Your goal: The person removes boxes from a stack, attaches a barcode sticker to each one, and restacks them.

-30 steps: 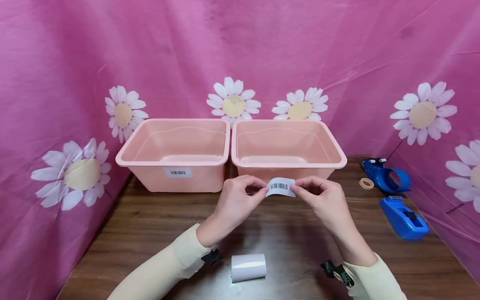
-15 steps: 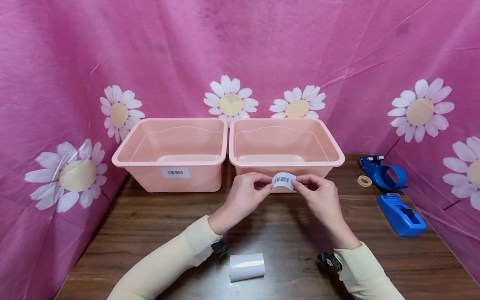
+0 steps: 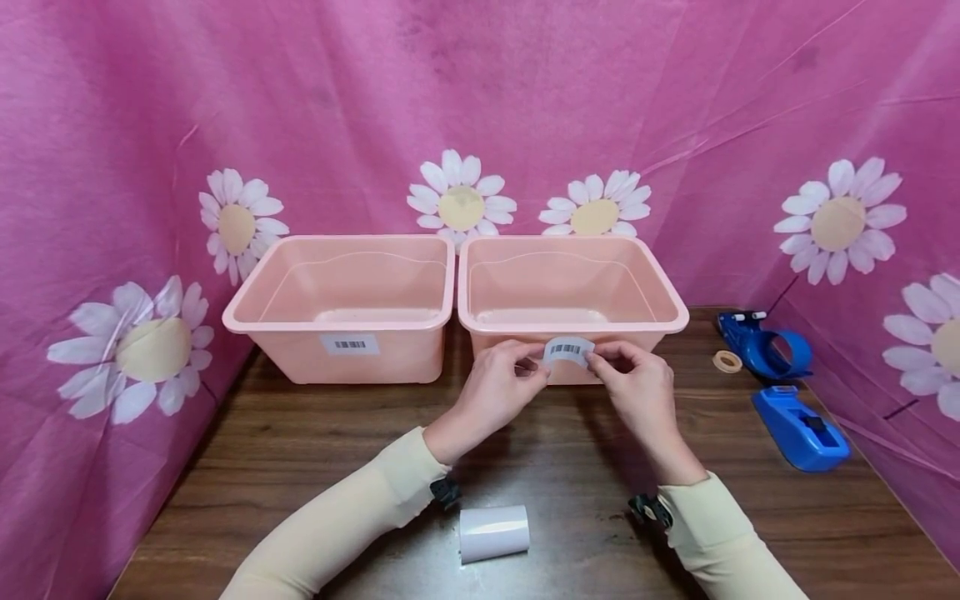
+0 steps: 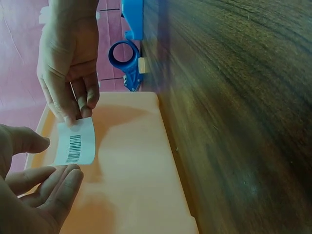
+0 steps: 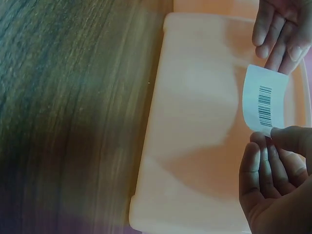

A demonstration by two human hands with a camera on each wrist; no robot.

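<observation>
A white barcode label (image 3: 567, 351), slightly curved, is close against the front wall of the right pink bin (image 3: 630, 343), just under its rim. My right hand (image 3: 641, 387) pinches the label's right end between thumb and fingers. At the label's other end is my left hand (image 3: 498, 383); its fingertips (image 4: 68, 170) touch the edge while the thumb stands off the paper. The right wrist view shows the barcode label (image 5: 264, 100) bowed, its shadow falling on the bin wall. The left pink bin (image 3: 277, 354) bears a similar barcode label (image 3: 350, 344) on its front.
A white roll (image 3: 493, 534) lies on the wooden table (image 3: 300, 450) near the front. To the right are a blue tape dispenser (image 3: 801, 429), a second blue dispenser (image 3: 765, 350) and a small tan ring (image 3: 727, 361). Pink flowered cloth (image 3: 360, 100) surrounds the table.
Both hands have moved the label forward to the right bin's front wall. The left thumb has come away from the label's end. The white roll stays in place.
</observation>
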